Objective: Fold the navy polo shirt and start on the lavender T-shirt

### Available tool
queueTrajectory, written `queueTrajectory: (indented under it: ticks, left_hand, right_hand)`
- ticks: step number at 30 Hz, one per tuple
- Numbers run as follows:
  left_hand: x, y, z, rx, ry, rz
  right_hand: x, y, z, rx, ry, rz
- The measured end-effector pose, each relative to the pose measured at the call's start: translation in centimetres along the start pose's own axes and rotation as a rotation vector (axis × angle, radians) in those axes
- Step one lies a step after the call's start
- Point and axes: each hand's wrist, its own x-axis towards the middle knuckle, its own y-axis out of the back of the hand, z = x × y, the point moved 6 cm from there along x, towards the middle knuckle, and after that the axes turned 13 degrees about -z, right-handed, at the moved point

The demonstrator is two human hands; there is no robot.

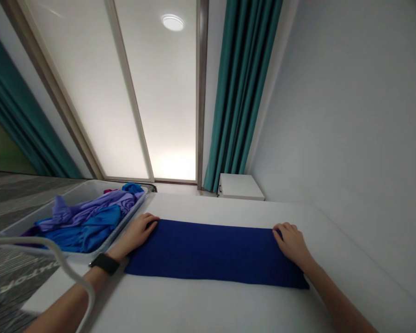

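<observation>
- White counter (194, 305); teal curtain (241, 92) behind.
- Navy cloth (208, 254): flat on the counter, between both hands.
- Left hand (140, 231): curled at its far left corner.
- Right hand (291, 241): curled at its far right corner; whether either hand grips, indeterminable.

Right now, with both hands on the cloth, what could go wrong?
1. The flat, dark blue rectangular cloth has the left hand and right hand near its far corners, its near edge unheld; uneven pulling might skew or crease it.
2. A curved white cable crosses in front of the left forearm in view; it could snag.
3. The white plastic basket sits close beside that arm; a wide swing might bump it.
</observation>
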Motion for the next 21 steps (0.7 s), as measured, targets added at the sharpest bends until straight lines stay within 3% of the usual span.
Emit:
queueTrajectory:
  ticks: [6,12,21]
  left_hand:
    - [0.9,-0.1,-0.5,-0.033,-0.003,0.016]
    - [1.8,-0.2,-0.6,0.000,0.015,-0.026]
    - [2.3,-1.1,-1.2,0.064,0.024,-0.034]
  right_hand:
    - [1.1,-1.5,0.2,-0.024,0.012,-0.058]
    - [1.9,-0.8,-0.2,-0.081,0.074,-0.113]
    - [2.9,-1.9,0.6,0.120,0.070,-0.279]
